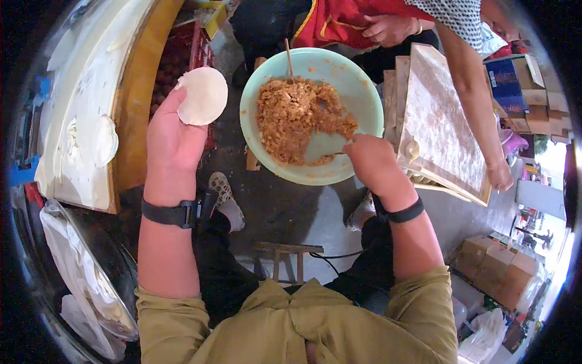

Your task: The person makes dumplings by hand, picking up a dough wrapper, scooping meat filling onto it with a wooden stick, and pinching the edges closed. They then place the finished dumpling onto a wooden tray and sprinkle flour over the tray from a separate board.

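Note:
My left hand is raised left of the bowl. A round, pale dough wrapper lies over its fingers, the thumb resting at the wrapper's edge. Ahead of me stands a wide pale-green bowl with crumbly brown filling heaped on its left side. My right hand is closed at the bowl's near right rim, around a thin utensil that reaches into the filling. Its kind is hidden by the fist and the filling. A separate slim stick stands upright in the heap.
Right of the bowl, a floured board carries a small dough piece. Another person's arm reaches past it; a hand rests on red cloth. A pale work table stands left, cardboard boxes right, a stool below.

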### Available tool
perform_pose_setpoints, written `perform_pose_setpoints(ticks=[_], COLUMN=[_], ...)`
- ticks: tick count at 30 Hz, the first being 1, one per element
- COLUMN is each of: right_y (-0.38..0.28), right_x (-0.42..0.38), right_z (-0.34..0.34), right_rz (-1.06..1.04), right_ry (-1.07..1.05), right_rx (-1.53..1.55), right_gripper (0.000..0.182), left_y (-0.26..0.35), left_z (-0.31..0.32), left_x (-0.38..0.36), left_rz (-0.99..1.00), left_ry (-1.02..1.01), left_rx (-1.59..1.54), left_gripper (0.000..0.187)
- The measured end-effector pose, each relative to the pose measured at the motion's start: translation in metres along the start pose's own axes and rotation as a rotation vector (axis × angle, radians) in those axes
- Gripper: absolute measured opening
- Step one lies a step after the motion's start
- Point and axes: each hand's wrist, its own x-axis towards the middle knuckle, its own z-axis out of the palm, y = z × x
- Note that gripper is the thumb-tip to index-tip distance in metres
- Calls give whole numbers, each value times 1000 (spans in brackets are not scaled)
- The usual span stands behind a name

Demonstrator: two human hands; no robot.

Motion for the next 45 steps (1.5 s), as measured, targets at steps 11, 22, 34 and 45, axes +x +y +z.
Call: perform_pose_setpoints(ticks=[11,22,34,45], right_y=[6,-1,-35,-32], right_x=[10,6,6,-1], right_z=[26,-33,-26,-46], right_rz=[-37,103,-107,-175], right_ry=[-164,-124,535,521], right_rx=[320,1232,595,388], right_gripper=[35,28,45,54], left_y=[-15,-54,-84,-72], left_z=[15,15,49,48], left_x=[-11,-20,-60,-61], left_rz=[-4,-162,-299,-291], left_ry=[-5,-76,-117,-32], left_rx=[-27,65,-110,-95], left_gripper=[34,36,59,78])
